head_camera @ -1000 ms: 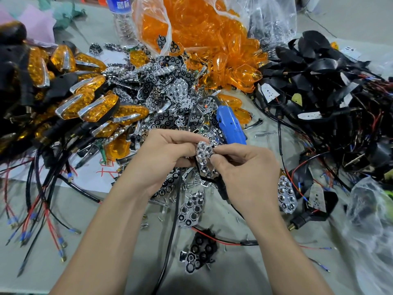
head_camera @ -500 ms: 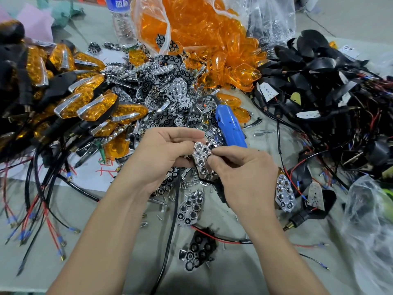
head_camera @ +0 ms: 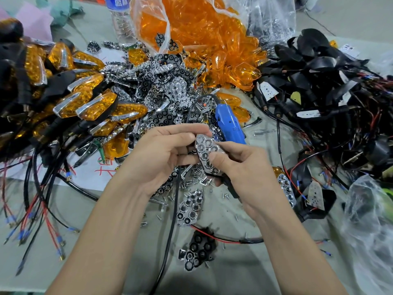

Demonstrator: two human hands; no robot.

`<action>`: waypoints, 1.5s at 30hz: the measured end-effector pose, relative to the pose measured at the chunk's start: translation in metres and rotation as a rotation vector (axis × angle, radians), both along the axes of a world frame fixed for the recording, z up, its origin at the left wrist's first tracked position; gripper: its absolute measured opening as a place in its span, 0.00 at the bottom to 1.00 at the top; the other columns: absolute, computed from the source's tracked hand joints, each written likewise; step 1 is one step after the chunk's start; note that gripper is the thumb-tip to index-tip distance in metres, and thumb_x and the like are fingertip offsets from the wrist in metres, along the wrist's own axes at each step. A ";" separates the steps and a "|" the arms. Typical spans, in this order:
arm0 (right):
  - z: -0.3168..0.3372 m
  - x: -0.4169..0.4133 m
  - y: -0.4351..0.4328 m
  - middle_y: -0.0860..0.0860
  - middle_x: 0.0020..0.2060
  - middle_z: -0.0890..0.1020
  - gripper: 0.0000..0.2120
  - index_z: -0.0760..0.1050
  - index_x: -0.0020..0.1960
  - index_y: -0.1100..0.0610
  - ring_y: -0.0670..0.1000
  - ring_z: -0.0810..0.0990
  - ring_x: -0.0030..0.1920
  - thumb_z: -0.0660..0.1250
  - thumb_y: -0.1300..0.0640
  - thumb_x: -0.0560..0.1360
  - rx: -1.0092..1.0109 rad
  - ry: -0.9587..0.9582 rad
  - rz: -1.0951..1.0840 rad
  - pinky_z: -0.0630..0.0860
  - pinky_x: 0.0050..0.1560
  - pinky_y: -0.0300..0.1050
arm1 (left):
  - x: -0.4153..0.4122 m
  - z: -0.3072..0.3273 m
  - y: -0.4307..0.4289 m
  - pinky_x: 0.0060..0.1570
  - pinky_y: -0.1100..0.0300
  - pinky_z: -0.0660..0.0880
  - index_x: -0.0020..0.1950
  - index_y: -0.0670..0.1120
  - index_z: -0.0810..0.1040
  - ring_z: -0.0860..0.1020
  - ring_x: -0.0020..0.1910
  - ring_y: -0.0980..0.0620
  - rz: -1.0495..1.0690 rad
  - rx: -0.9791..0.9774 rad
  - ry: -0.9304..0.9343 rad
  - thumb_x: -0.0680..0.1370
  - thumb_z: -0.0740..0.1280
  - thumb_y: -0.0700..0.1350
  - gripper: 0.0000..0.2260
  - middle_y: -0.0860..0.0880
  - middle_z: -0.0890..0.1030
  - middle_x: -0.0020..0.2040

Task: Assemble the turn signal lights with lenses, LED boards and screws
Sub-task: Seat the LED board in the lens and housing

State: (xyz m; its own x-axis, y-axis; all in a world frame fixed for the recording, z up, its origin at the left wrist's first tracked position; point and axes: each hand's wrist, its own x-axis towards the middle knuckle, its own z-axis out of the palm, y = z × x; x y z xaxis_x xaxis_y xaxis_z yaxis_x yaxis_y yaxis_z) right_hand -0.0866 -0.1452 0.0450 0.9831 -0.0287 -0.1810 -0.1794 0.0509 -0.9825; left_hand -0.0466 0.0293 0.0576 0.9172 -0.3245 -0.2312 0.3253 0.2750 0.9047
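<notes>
Both hands hold one chrome reflector plate [head_camera: 207,151] with honeycomb holes, seated in a black housing, above the table's middle. My left hand [head_camera: 163,154] grips its upper left edge. My right hand [head_camera: 238,167] pinches its lower right side, thumb pressed on the plate, and the housing's black stalk [head_camera: 232,188] sticks out under the palm. Loose screws [head_camera: 195,177] lie on the table just beneath. A blue electric screwdriver [head_camera: 230,128] lies behind the hands. Spare reflectors [head_camera: 190,206] lie below the hands, one of them black [head_camera: 198,251].
Finished amber lights [head_camera: 85,103] with wires are heaped at left. A plastic bag of amber lenses [head_camera: 191,35] stands at the back. Black housings with LED boards and wires [head_camera: 329,86] pile up at right. A water bottle [head_camera: 121,20] stands at the back left.
The reflector plate has turned between the fingers and now faces me more squarely. Both hands stay in nearly the same spot.
</notes>
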 end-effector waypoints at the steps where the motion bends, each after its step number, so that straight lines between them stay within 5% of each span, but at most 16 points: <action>1: 0.001 0.000 0.000 0.50 0.35 0.86 0.08 0.87 0.48 0.53 0.46 0.79 0.30 0.74 0.66 0.76 -0.001 -0.001 -0.013 0.76 0.29 0.40 | 0.000 0.001 0.000 0.39 0.61 0.83 0.50 0.44 0.89 0.87 0.45 0.52 -0.005 -0.003 -0.005 0.82 0.63 0.35 0.14 0.43 0.88 0.54; 4: 0.001 0.001 0.002 0.51 0.33 0.86 0.15 0.87 0.39 0.48 0.48 0.78 0.29 0.77 0.68 0.73 -0.017 -0.011 -0.057 0.76 0.27 0.40 | -0.001 0.001 -0.004 0.40 0.61 0.82 0.48 0.48 0.90 0.84 0.43 0.55 0.009 0.087 -0.063 0.77 0.70 0.38 0.10 0.46 0.88 0.53; 7: -0.001 0.000 0.002 0.51 0.31 0.85 0.18 0.86 0.37 0.44 0.47 0.78 0.26 0.79 0.68 0.71 -0.042 -0.021 -0.093 0.75 0.27 0.38 | -0.003 0.001 -0.009 0.37 0.65 0.78 0.44 0.52 0.90 0.83 0.41 0.58 0.061 0.168 -0.130 0.78 0.70 0.31 0.17 0.49 0.89 0.48; 13: -0.004 0.000 -0.002 0.51 0.34 0.83 0.02 0.85 0.45 0.57 0.51 0.79 0.33 0.76 0.62 0.76 -0.087 0.054 -0.022 0.78 0.32 0.40 | -0.003 0.001 -0.016 0.31 0.66 0.75 0.41 0.51 0.88 0.84 0.39 0.57 0.162 0.250 -0.158 0.76 0.71 0.28 0.18 0.50 0.89 0.42; 16: -0.001 0.001 -0.008 0.59 0.41 0.75 0.07 0.84 0.48 0.61 0.59 0.75 0.39 0.68 0.62 0.82 0.018 0.111 0.168 0.81 0.37 0.44 | -0.004 -0.002 -0.017 0.38 0.59 0.78 0.46 0.50 0.86 0.84 0.41 0.54 0.183 0.264 -0.144 0.76 0.71 0.28 0.16 0.49 0.89 0.43; 19: 0.004 0.001 -0.011 0.62 0.41 0.78 0.09 0.82 0.50 0.62 0.59 0.77 0.34 0.63 0.67 0.83 0.091 0.088 0.196 0.77 0.31 0.42 | -0.003 -0.005 -0.017 0.46 0.52 0.81 0.50 0.48 0.86 0.85 0.45 0.52 0.191 0.207 -0.118 0.77 0.71 0.30 0.13 0.48 0.89 0.47; 24: -0.002 0.002 -0.003 0.55 0.34 0.80 0.10 0.82 0.52 0.63 0.53 0.77 0.28 0.62 0.70 0.82 0.163 0.060 0.064 0.70 0.26 0.39 | -0.006 -0.006 -0.024 0.42 0.56 0.83 0.58 0.43 0.86 0.83 0.42 0.46 0.066 0.219 -0.062 0.82 0.67 0.39 0.08 0.39 0.87 0.50; 27: -0.003 0.002 0.002 0.54 0.39 0.83 0.11 0.84 0.56 0.60 0.54 0.80 0.31 0.64 0.67 0.82 0.188 0.093 0.048 0.76 0.30 0.40 | -0.003 -0.007 -0.027 0.44 0.56 0.83 0.54 0.40 0.86 0.83 0.41 0.48 0.109 0.261 -0.077 0.83 0.66 0.37 0.09 0.39 0.87 0.48; 31: -0.003 0.001 0.002 0.61 0.45 0.83 0.11 0.85 0.56 0.59 0.61 0.79 0.38 0.65 0.67 0.81 0.297 0.143 0.034 0.80 0.36 0.46 | -0.001 -0.005 -0.027 0.28 0.66 0.75 0.51 0.37 0.85 0.78 0.28 0.57 0.160 0.236 -0.064 0.82 0.65 0.32 0.08 0.49 0.84 0.34; 34: -0.003 0.000 0.002 0.58 0.45 0.85 0.15 0.85 0.55 0.56 0.61 0.82 0.39 0.64 0.66 0.74 0.329 0.134 0.055 0.83 0.40 0.48 | 0.002 -0.003 -0.031 0.31 0.60 0.79 0.49 0.43 0.87 0.80 0.32 0.52 0.215 0.282 -0.092 0.81 0.68 0.33 0.09 0.38 0.86 0.41; 36: -0.004 0.000 0.000 0.52 0.42 0.86 0.20 0.79 0.61 0.54 0.56 0.85 0.39 0.66 0.63 0.70 0.249 0.145 0.087 0.85 0.43 0.48 | 0.005 -0.004 -0.030 0.42 0.54 0.81 0.48 0.47 0.88 0.81 0.39 0.49 0.287 0.291 -0.106 0.80 0.69 0.34 0.11 0.37 0.86 0.48; 39: -0.010 -0.005 -0.009 0.55 0.46 0.87 0.23 0.75 0.61 0.48 0.52 0.84 0.38 0.70 0.61 0.68 -0.011 0.192 0.166 0.83 0.41 0.45 | 0.012 -0.006 -0.022 0.45 0.54 0.82 0.48 0.50 0.88 0.82 0.41 0.53 0.394 0.273 -0.074 0.80 0.70 0.35 0.11 0.46 0.87 0.44; 45: -0.017 -0.014 -0.015 0.55 0.34 0.84 0.11 0.81 0.52 0.45 0.47 0.67 0.25 0.66 0.61 0.78 -0.228 0.161 0.172 0.64 0.28 0.40 | 0.021 -0.012 -0.002 0.50 0.46 0.81 0.45 0.53 0.89 0.83 0.44 0.52 0.543 0.264 -0.037 0.80 0.71 0.37 0.13 0.53 0.87 0.44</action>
